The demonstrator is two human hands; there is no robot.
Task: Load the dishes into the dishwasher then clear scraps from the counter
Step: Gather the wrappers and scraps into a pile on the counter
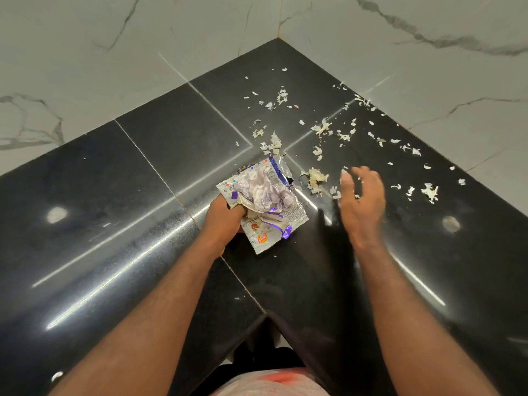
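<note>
Two hands: left hand grips a scrap-filled wrapper; right hand, relaxed and empty, beside loose peels.

Bare counter left: free passage. Scraps litter right side; walls close corner behind.

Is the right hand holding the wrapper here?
No: the left hand grips the wrapper, while the right hand is open beside loose scraps.
</note>
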